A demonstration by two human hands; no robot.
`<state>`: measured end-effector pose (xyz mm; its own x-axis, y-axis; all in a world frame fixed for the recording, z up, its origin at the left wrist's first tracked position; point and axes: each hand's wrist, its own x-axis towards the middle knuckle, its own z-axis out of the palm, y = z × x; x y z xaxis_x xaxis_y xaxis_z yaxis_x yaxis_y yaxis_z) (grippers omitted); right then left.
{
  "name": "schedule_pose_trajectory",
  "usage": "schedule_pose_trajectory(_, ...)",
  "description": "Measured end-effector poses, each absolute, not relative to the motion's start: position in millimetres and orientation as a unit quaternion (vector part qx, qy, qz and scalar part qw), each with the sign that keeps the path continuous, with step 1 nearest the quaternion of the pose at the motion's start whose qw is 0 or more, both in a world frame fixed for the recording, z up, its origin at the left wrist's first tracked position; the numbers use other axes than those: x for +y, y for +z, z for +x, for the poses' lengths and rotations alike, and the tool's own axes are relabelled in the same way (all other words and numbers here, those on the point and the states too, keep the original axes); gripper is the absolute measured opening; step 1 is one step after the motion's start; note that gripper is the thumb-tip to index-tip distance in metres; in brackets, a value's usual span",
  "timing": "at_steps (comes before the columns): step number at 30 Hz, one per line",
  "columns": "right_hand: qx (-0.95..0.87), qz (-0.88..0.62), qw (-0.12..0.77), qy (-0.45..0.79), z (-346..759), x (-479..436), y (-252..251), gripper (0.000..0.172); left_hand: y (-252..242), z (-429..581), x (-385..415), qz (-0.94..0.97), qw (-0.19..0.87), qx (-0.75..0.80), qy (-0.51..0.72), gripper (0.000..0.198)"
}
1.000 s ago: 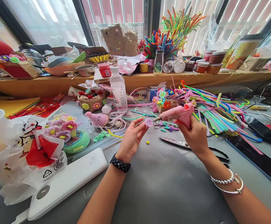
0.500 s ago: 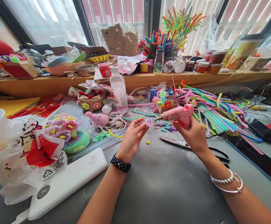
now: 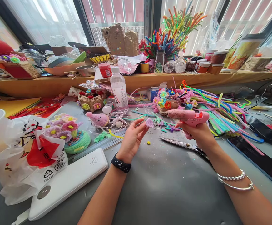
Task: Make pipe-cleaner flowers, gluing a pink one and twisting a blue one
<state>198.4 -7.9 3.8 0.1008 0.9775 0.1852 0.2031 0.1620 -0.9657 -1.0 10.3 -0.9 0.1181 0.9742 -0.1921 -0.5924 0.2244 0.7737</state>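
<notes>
Between the fingertips of my left hand (image 3: 133,137) is a small light-purple fuzzy flower (image 3: 149,122). My right hand (image 3: 200,136) is wrapped round the handle of a pink glue gun (image 3: 188,116), whose nozzle points left and stands apart from the flower. Just below the glue gun, scissors (image 3: 180,143) lie on the grey table (image 3: 154,187), their handles partly hidden by my right wrist. A tiny yellow ball (image 3: 148,142) rests on the table under the flower. Behind the flower are purple and green fuzzy scraps (image 3: 170,128).
A white power bank (image 3: 70,184) and a plastic bag (image 3: 37,150) lie at left, by a crocheted flower pot (image 3: 77,142). A water bottle (image 3: 119,90) stands behind my left hand. Pipe cleaners (image 3: 220,109) spread at right, near a phone (image 3: 257,162).
My right hand has moved right with the glue gun, taking the nozzle away from the flower. The gun now lies more level. My left hand has stayed nearly still.
</notes>
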Motion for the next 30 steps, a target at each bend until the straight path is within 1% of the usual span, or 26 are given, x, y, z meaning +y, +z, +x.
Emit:
schedule_pose_trajectory(6, -0.54, -0.546, 0.501, 0.4, 198, -9, 5, 0.039, -2, -1, 11, 0.273, 0.697, 0.352, 0.562, 0.023)
schedule_pose_trajectory(9, -0.566, -0.528, 0.484, 0.407, 198, -8, 4, 0.041, -1, -1, 10, 0.276, 0.696, 0.355, 0.56, 0.024)
schedule_pose_trajectory(17, -0.625, -0.472, 0.434, 0.445, 195, -14, 13, 0.035, -1, 1, 9, 0.289, 0.693, 0.357, 0.556, 0.025)
schedule_pose_trajectory(23, -0.626, -0.479, 0.451, 0.419, 195, -13, 13, 0.032, 0, 2, 9, 0.306, 0.691, 0.349, 0.554, 0.027)
schedule_pose_trajectory(30, -0.65, -0.502, 0.44, 0.363, 193, -16, 17, 0.032, 1, 2, 8, 0.31, 0.69, 0.351, 0.552, 0.025)
